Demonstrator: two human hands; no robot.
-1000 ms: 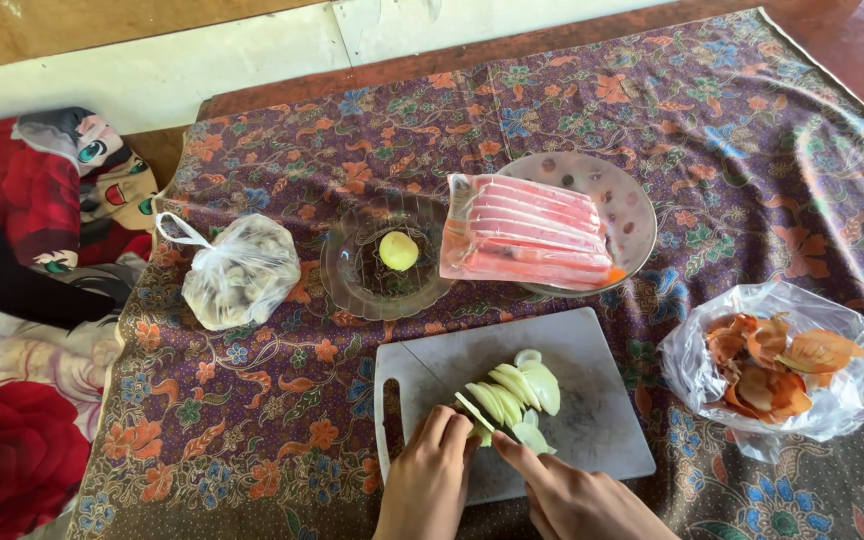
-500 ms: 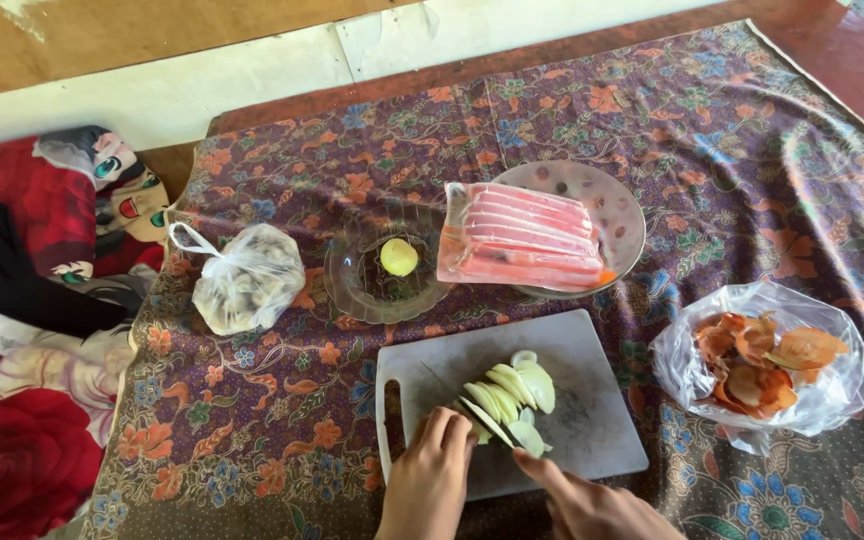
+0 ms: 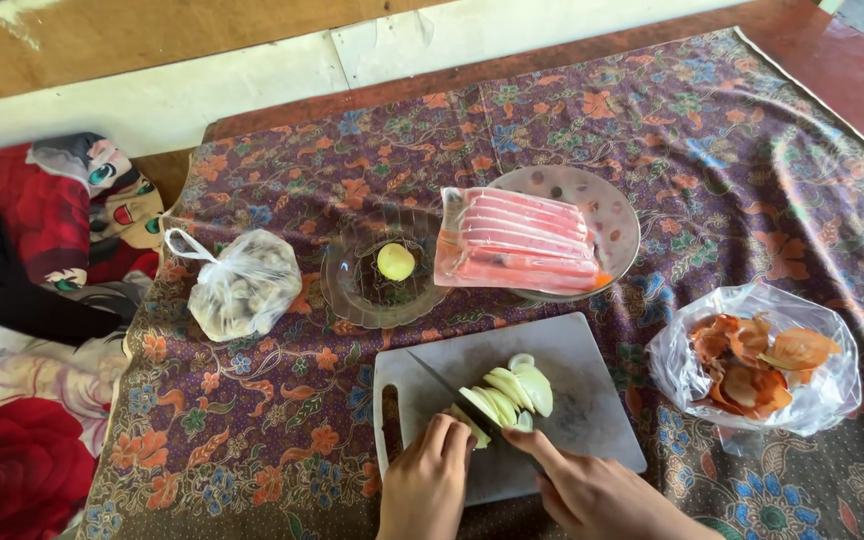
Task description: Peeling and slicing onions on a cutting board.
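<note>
A white cutting board (image 3: 587, 405) lies on a floral cloth near me. Pale onion slices (image 3: 512, 388) fan out on it. My left hand (image 3: 427, 480) presses the uncut end of the onion (image 3: 469, 425) with its fingertips. My right hand (image 3: 592, 492) grips a knife (image 3: 442, 380), index finger stretched along its back. The dark blade runs diagonally up-left across the board, between the held piece and the slices.
Behind the board stand a glass bowl (image 3: 347, 290) with a small yellow peeled piece (image 3: 395, 262) and a glass plate (image 3: 620, 215) carrying a sealed pack of pink sticks (image 3: 517, 242). A bag of onion skins (image 3: 757, 365) sits right, a knotted bag (image 3: 242, 285) left. Red bedding (image 3: 12, 450) lies far left.
The knife blade has come down between the onion end and the slices, its tip now further up-left on the board. My left fingers have eased back slightly. The view has shifted a little.
</note>
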